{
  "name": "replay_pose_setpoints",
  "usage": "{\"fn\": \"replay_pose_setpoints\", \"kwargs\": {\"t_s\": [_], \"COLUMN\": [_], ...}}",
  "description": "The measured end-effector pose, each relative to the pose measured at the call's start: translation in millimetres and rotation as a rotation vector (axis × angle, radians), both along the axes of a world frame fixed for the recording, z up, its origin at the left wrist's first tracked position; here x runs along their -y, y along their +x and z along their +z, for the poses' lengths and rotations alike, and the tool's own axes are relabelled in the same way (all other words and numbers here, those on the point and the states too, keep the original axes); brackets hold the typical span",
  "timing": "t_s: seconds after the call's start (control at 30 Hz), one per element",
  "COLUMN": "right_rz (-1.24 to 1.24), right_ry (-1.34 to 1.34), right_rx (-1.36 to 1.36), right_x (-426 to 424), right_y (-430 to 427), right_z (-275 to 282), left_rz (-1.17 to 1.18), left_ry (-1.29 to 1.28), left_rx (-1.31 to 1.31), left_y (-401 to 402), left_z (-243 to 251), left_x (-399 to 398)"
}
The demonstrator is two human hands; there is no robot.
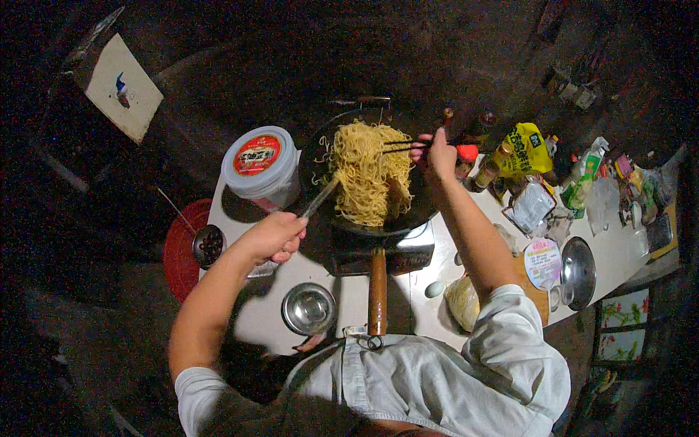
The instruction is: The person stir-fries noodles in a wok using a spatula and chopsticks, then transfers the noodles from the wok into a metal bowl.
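Observation:
My left hand [279, 236] grips the handle of a long, pale utensil [321, 199], whose far end meets a heap of noodles [360, 169]. Black chopsticks [403, 146] are in my right hand [440, 155], their tips in the upper right part of the noodles. The yellow strands pile up over a dark wok [425, 205]; some hang loose at the left. The wok's wooden handle [377, 295] points back towards my body. Beneath the wok is a dark cooker [349, 265], mostly hidden.
Left of the wok stands a lidded plastic tub [259, 158]; a steel bowl [309, 308] sits in front. A ladle [209, 245] lies by a red basin [180, 251]. To the right are an egg [434, 289], bagged noodles [463, 303], a yellow packet [527, 150] and a metal lid [578, 273].

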State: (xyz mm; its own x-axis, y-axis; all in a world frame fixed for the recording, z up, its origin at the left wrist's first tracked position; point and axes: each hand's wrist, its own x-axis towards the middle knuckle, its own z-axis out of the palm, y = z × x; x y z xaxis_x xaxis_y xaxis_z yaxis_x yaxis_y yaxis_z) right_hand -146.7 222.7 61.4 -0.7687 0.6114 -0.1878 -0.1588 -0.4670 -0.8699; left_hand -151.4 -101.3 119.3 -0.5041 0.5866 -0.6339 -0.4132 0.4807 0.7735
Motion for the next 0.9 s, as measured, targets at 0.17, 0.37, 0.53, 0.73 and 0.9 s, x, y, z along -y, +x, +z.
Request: {"fn": "replay_pose_setpoints", "kwargs": {"t_s": [0.17,0.37,0.53,0.73,0.9], "right_rz": [-0.03,-0.19,-0.172,-0.099,-0.209], "right_ry": [0.04,0.221,0.276,0.452,1.004], "right_rx": [-0.157,-0.25,-0.257,-0.018,0.128], "right_x": [0,-9,-13,-20,-40], "right_y": [13,29,38,63,65], "right_z": [46,74,85,69,49], "left_rz": [-0.034,-0.027,-0.115,-0.199,-0.323], "left_ry": [0.016,-0.068,-0.124,-0.357,-0.407], "left_rx": [-0.157,-0.415,-0.761,-0.925,-1.004], "left_y": [10,19,11,10,-7], "left_z": [45,75,66,62,52], "left_x": [8,13,20,26,38]}}
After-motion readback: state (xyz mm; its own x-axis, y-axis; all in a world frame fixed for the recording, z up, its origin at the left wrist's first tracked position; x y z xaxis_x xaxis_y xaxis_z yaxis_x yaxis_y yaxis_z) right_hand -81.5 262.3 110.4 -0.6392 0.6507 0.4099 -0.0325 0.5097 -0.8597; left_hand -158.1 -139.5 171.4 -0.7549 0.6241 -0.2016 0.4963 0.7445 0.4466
